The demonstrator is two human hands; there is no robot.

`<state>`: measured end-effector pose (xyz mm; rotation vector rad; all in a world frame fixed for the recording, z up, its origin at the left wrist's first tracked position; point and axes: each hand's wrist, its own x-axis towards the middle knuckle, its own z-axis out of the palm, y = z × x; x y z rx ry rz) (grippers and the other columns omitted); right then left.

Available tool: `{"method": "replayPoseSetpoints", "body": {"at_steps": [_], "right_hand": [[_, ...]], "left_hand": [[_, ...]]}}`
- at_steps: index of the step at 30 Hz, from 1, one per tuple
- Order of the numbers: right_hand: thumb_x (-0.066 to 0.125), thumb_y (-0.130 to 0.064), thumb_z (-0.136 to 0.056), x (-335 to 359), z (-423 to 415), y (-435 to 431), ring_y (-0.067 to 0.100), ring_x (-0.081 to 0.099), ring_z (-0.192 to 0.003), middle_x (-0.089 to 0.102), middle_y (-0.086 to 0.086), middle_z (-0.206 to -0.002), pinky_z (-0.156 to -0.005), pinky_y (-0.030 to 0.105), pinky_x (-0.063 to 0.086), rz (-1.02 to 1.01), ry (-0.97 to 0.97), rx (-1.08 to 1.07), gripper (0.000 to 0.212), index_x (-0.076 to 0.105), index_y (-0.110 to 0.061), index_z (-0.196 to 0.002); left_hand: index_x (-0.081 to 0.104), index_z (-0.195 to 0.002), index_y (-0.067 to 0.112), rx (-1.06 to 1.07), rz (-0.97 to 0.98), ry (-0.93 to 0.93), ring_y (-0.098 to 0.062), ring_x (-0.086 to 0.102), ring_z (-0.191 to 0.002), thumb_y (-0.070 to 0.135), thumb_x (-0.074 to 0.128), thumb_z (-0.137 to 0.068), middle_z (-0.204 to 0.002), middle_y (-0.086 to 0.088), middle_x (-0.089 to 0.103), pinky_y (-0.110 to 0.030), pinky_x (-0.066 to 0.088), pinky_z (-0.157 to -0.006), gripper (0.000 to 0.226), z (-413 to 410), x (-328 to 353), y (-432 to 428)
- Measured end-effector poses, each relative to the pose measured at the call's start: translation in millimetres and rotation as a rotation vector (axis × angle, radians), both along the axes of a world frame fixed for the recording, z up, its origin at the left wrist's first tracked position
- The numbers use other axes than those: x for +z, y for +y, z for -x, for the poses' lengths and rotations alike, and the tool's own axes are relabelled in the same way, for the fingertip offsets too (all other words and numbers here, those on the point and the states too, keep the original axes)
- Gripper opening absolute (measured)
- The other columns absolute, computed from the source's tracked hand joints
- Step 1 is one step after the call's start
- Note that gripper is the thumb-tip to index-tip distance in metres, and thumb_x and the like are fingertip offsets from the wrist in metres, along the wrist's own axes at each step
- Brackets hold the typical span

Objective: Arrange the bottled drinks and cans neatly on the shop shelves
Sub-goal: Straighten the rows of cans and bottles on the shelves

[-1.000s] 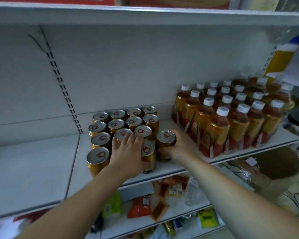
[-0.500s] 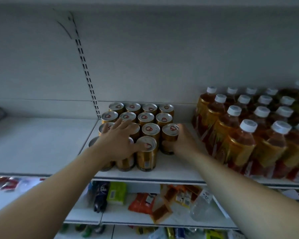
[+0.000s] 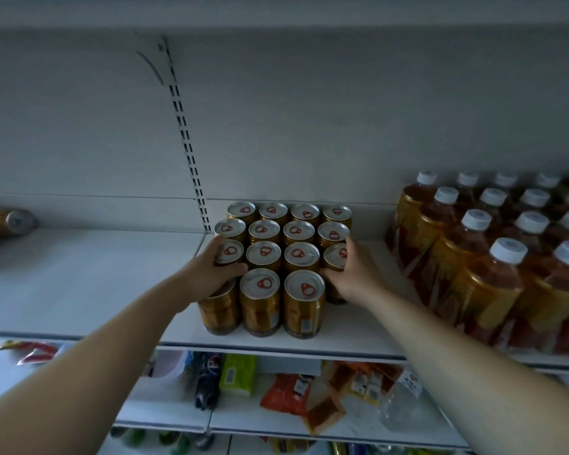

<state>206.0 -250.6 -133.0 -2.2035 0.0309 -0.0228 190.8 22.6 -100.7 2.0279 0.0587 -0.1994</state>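
Several gold cans (image 3: 265, 253) with silver tops stand in a tight block of rows on the white shelf (image 3: 362, 333). My left hand (image 3: 207, 274) grips the left can of the third row (image 3: 231, 251) and hangs over the front-left can. On the block's right side, my right hand (image 3: 352, 274) grips the right can of the third row (image 3: 336, 255); the can in front of it is mostly hidden behind the hand. To the right stand rows of amber tea bottles (image 3: 493, 274) with white caps.
One gold can (image 3: 4, 221) lies on its side at the far left of the same shelf level. A slotted upright (image 3: 191, 159) runs down the back wall behind the cans. The lower shelf (image 3: 165, 418) holds snack packets (image 3: 286, 392) and a plastic bottle.
My left hand has slid from the top of the cans to the block's left side. The right-side can has been pushed back into line. The camera has moved closer and to the left.
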Motion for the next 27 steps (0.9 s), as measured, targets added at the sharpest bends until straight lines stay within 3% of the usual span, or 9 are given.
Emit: {"method": "replayPoseSetpoints", "body": {"at_steps": [3, 6, 9, 12, 15, 18, 21, 24, 27], "right_hand": [[0.069, -0.039, -0.079, 2.8, 0.9, -4.1, 0.023, 0.035, -0.136, 0.028, 0.004, -0.153, -0.106, 0.033, 0.029, -0.012, 0.071, 0.027, 0.092, 0.014, -0.031, -0.152], [0.065, -0.046, -0.083, 8.8, 1.1, -8.7, 0.024, 0.025, -0.141, 0.013, 0.0, -0.159, -0.108, 0.039, 0.027, -0.017, 0.151, 0.065, 0.095, 0.003, -0.032, -0.153], [0.064, -0.058, -0.081, 13.3, 1.3, -7.6, 0.025, 0.026, -0.141, 0.013, 0.001, -0.158, -0.107, 0.037, 0.03, 0.043, 0.116, 0.058, 0.097, 0.006, -0.031, -0.153], [0.061, -0.066, -0.077, 23.7, -7.0, -6.0, 0.024, 0.031, -0.136, 0.027, 0.003, -0.152, -0.092, 0.028, 0.028, 0.22, -0.076, -0.015, 0.093, 0.019, -0.028, -0.15], [0.063, -0.066, -0.075, 35.6, -30.8, -5.6, 0.027, 0.032, -0.137, 0.026, 0.006, -0.153, -0.099, 0.034, 0.035, 0.171, -0.035, -0.04, 0.095, 0.02, -0.026, -0.151], [0.062, -0.07, -0.073, 37.7, -55.5, -2.3, 0.032, 0.018, -0.144, 0.005, 0.006, -0.161, -0.108, 0.047, 0.029, 0.138, 0.113, -0.089, 0.105, 0.008, -0.029, -0.153], [0.061, -0.076, -0.068, 31.1, -69.8, 5.0, 0.031, 0.01, -0.146, -0.009, 0.002, -0.161, -0.11, 0.045, 0.025, 0.168, 0.199, -0.056, 0.111, 0.004, -0.032, -0.153], [0.063, -0.079, -0.064, 24.2, -74.1, 7.2, 0.028, 0.006, -0.147, -0.019, -0.002, -0.16, -0.111, 0.043, 0.022, 0.254, 0.229, 0.004, 0.116, 0.006, -0.033, -0.153], [0.062, -0.079, -0.064, 22.2, -73.9, 4.9, 0.027, 0.003, -0.147, -0.023, -0.005, -0.158, -0.113, 0.045, 0.02, 0.288, 0.219, 0.041, 0.116, 0.005, -0.032, -0.153]], "left_hand": [[0.036, -0.121, 0.04, -0.01, 0.042, 0.015, -0.007, 0.058, -0.096, 0.019, 0.069, -0.084, -0.106, 0.011, 0.059, -0.019, 0.045, -0.069, 0.054, -0.7, -1.2, 1.3], [0.036, -0.133, 0.035, -0.006, 0.082, 0.008, -0.021, 0.056, -0.108, 0.021, 0.067, -0.085, -0.121, 0.001, 0.056, -0.03, 0.048, -0.08, 0.059, -4.5, 1.0, 3.4], [0.031, -0.142, 0.035, 0.076, 0.064, -0.014, -0.022, 0.05, -0.117, 0.034, 0.066, -0.085, -0.132, -0.001, 0.051, -0.033, 0.042, -0.087, 0.066, -16.1, 4.9, 5.2], [0.026, -0.147, 0.031, 0.139, -0.002, -0.078, -0.025, 0.044, -0.124, 0.036, 0.068, -0.084, -0.147, -0.006, 0.037, -0.034, 0.045, -0.091, 0.076, -32.0, 9.5, 3.0], [0.026, -0.148, 0.031, 0.158, 0.062, -0.047, -0.018, 0.048, -0.109, 0.032, 0.071, -0.082, -0.146, -0.007, 0.039, -0.023, 0.043, -0.07, 0.08, -47.8, 9.7, 0.5], [0.026, -0.148, 0.032, 0.158, 0.091, -0.04, -0.021, 0.048, -0.117, 0.031, 0.072, -0.081, -0.146, -0.007, 0.04, -0.027, 0.04, -0.08, 0.081, -60.8, 5.7, 3.0], [0.029, -0.146, 0.035, 0.112, 0.062, -0.058, -0.021, 0.049, -0.114, 0.031, 0.072, -0.081, -0.134, -0.002, 0.045, -0.027, 0.044, -0.082, 0.078, -67.1, 0.4, 2.4], [0.035, -0.145, 0.024, 0.053, 0.011, -0.073, -0.024, 0.051, -0.116, 0.025, 0.073, -0.08, -0.133, -0.004, 0.047, -0.04, 0.046, -0.096, 0.074, -72.0, -4.3, 1.2], [0.031, -0.147, 0.024, 0.051, 0.034, -0.062, -0.021, 0.046, -0.12, 0.022, 0.073, -0.08, -0.138, -0.002, 0.043, -0.035, 0.043, -0.097, 0.079, -71.5, -7.1, 2.4]]}}
